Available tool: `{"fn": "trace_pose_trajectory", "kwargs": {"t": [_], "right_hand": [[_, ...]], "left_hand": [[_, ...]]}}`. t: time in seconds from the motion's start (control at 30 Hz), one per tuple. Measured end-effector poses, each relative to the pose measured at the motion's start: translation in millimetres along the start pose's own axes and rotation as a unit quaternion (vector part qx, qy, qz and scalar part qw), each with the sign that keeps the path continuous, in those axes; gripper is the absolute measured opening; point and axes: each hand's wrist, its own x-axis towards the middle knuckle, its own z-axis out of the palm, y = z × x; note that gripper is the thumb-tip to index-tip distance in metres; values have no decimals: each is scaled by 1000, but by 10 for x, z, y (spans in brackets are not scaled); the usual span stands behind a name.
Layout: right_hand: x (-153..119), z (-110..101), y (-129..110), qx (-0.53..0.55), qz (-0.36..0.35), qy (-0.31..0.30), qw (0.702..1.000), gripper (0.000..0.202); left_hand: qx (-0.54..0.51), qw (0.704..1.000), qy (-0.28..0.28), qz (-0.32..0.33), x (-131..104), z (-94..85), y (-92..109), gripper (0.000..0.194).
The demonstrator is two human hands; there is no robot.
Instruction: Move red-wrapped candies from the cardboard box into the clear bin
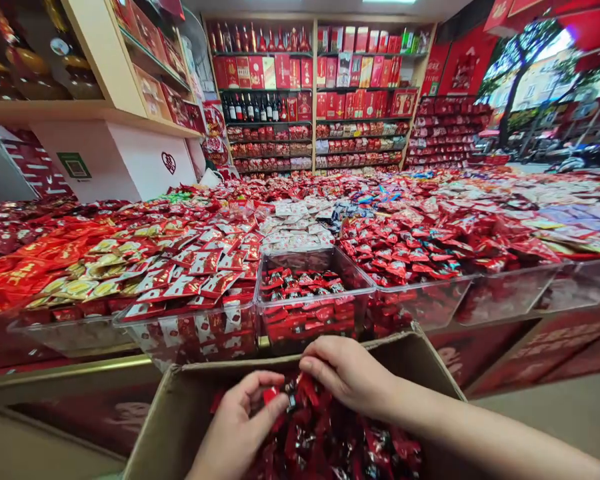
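Observation:
An open cardboard box (pixel 443 370) stands low in front of me, holding a pile of candies in shiny red wrappers (pixel 325 443). My left hand (pixel 240 417) is inside its left part, thumb and fingers closed round a red-and-black wrapped candy (pixel 291 399). From the right, my right hand (pixel 353 373) reaches over the pile with curled fingers, gripping a red wrapped candy (pixel 309 389) beside the left hand's. Just beyond the box, a clear plastic bin (pixel 316 298) is partly filled with similar red-and-black wrapped candies (pixel 305 283).
Neighbouring clear bins (pixel 190 333) are heaped with packets, among them red-and-white packets (pixel 205 263) and gold-topped ones (pixel 105 260). White packets (pixel 297 223) lie behind the middle bin. Shelves (pixel 314 87) with bottles and red boxes line the back. A wooden cabinet (pixel 105 60) overhangs at left.

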Motion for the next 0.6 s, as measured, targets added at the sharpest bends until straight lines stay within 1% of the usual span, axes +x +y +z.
{"fn": "trace_pose_trajectory", "kwargs": {"t": [0.03,0.07,0.1,0.17,0.27,0.33,0.43,0.5,0.6], "right_hand": [[-6,45,24,15,26,12,999,30],[-5,80,34,26,44,22,998,31],[-1,104,34,30,60,32,997,32],[1,139,20,30,72,43,996,32],[-26,181,5,65,40,51,996,29],[-51,209,7,91,20,67,993,28],[-75,238,15,99,14,92,991,27],[-80,241,22,102,1,90,991,27],[-89,184,24,105,-20,62,992,23]], "left_hand": [[-53,998,36,-2,7,7,37,27],[-97,994,55,-9,7,24,75,27],[-128,989,69,-15,-1,48,112,26],[-166,983,69,-20,-32,101,173,24],[-191,979,65,-22,-99,159,207,21],[-208,976,59,-39,-137,174,190,21],[-243,966,55,-65,-166,186,156,23],[-271,958,60,-65,-166,197,151,24],[-319,944,66,-45,-145,206,154,30]]}}
